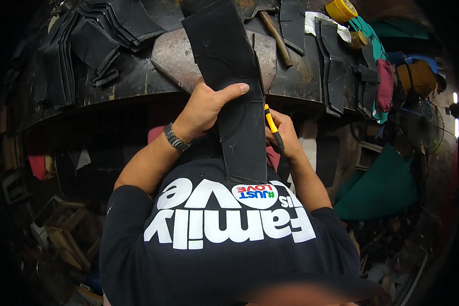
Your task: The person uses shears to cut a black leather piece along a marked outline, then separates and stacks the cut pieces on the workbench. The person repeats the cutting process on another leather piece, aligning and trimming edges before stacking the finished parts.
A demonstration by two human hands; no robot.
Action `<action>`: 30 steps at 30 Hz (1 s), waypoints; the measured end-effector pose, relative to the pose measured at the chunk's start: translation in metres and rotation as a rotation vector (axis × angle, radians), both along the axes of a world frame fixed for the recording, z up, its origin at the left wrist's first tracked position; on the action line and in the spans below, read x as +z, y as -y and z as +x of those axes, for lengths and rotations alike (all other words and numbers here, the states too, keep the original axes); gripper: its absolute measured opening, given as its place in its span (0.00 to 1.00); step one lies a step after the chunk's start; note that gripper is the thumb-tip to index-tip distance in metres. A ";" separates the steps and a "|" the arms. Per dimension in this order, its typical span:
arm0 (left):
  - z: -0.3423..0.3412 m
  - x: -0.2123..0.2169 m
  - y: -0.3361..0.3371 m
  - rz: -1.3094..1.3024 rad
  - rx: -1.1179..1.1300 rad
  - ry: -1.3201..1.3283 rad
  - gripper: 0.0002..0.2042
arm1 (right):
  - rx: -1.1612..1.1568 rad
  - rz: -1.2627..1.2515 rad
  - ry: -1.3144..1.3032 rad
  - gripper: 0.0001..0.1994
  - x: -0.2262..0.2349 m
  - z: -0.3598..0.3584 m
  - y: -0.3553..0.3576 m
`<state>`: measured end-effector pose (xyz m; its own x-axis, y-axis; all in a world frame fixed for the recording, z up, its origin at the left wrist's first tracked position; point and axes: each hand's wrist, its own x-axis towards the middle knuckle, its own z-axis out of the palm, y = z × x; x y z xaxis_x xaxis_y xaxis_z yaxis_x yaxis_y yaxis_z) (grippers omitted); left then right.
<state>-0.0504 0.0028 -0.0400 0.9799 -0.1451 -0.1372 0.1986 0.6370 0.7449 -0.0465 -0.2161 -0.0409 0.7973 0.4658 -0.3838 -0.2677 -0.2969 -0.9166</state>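
A long black leather-like piece with stitched curved seams hangs upright in front of my chest. My left hand is closed on its left edge, the thumb lying flat across its face. At its right edge, my right hand is wrapped round a yellow and black utility knife. The knife's upper end touches or nearly touches the edge of the piece; its blade cannot be made out. Some of my right fingers are hidden behind the knife and the piece.
Behind the piece, a grey stone slab rests on the dark workbench. A hammer lies beside it. Stacks of black pieces are at left, more black pieces at right, near a yellow tub and a maroon pouch.
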 end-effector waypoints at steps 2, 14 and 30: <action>0.000 0.000 0.000 -0.004 0.003 -0.002 0.12 | -0.012 -0.024 0.044 0.10 -0.004 -0.001 0.000; 0.002 -0.001 0.002 -0.017 0.002 0.007 0.14 | 0.022 -0.025 0.182 0.15 -0.010 -0.001 0.001; 0.001 0.000 0.002 0.061 -0.034 -0.004 0.13 | -0.057 0.055 0.046 0.14 -0.016 -0.006 0.004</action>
<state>-0.0493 0.0009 -0.0397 0.9740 -0.1697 -0.1503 0.2222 0.5831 0.7814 -0.0528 -0.2201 -0.0569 0.8393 0.4385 -0.3214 -0.2400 -0.2316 -0.9427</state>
